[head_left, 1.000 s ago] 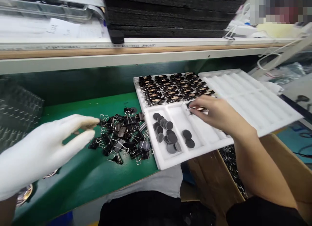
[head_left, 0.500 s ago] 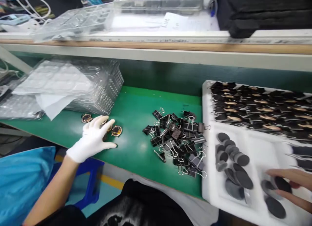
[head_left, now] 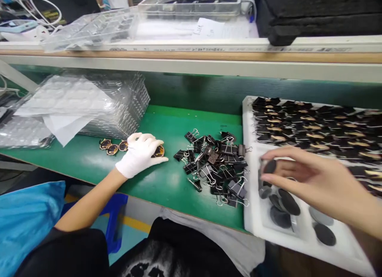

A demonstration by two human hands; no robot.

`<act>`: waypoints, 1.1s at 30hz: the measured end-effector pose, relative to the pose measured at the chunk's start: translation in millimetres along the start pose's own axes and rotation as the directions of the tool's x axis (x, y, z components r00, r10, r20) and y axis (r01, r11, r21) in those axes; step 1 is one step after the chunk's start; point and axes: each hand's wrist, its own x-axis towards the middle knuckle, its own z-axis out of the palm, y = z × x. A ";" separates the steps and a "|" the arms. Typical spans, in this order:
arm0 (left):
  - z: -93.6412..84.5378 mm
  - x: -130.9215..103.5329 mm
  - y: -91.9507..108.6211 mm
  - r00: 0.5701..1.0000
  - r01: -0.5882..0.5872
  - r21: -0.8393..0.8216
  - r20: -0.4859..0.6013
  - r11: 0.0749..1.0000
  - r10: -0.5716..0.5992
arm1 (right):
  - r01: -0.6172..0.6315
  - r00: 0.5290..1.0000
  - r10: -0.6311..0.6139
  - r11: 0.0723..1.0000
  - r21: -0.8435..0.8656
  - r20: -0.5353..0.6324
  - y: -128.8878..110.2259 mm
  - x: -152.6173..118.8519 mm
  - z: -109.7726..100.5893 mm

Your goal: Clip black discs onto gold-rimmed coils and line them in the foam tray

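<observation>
My left hand (head_left: 141,154), in a white glove, rests on the green table with its fingers round a gold-rimmed watch part (head_left: 159,151). Three similar gold parts (head_left: 112,149) lie just to its left. Above the white tray (head_left: 250,181) at the right, my bare right hand (head_left: 295,171) pinches a dark round disc (head_left: 269,166) between thumb and fingers. More dark discs (head_left: 289,202) lie in the tray compartment under that hand. Between my hands is a heap of black binder clips (head_left: 213,161).
Clear plastic trays (head_left: 119,106) with white paper (head_left: 68,102) are stacked at the back left. Rows of clipped parts (head_left: 310,119) fill the upper tray. A shelf edge (head_left: 191,62) crosses above the table. Blue cloth (head_left: 32,225) shows at the lower left.
My left hand has moved right, and its fingers have closed round a gold part. My right hand has moved left and up from the right compartment, now with a dark disc between its fingers.
</observation>
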 end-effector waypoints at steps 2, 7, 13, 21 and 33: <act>-10.6 17.0 19.5 0.993 -0.110 -0.032 -0.051 0.993 0.109 | -0.056 0.995 0.037 0.974 0.219 0.090 -12.8 5.4 21.5; -39.9 59.3 87.6 0.951 -0.296 -0.125 -0.130 0.947 0.280 | -0.123 0.981 0.037 0.874 0.471 0.188 -26.5 11.3 50.6; -47.9 86.5 122.5 0.924 -0.379 -0.392 -0.108 0.838 0.367 | 0.518 0.841 -0.515 0.855 -0.031 -0.164 -15.1 4.9 43.6; -41.4 93.4 134.0 0.903 -0.429 -0.272 -0.163 0.861 0.398 | 0.415 0.904 -0.415 0.910 -0.024 -0.100 -5.9 4.9 49.9; -48.9 144.3 52.6 0.988 0.040 -0.098 0.153 0.994 -0.025 | -0.316 0.928 0.358 0.619 0.719 0.100 12.5 21.6 39.3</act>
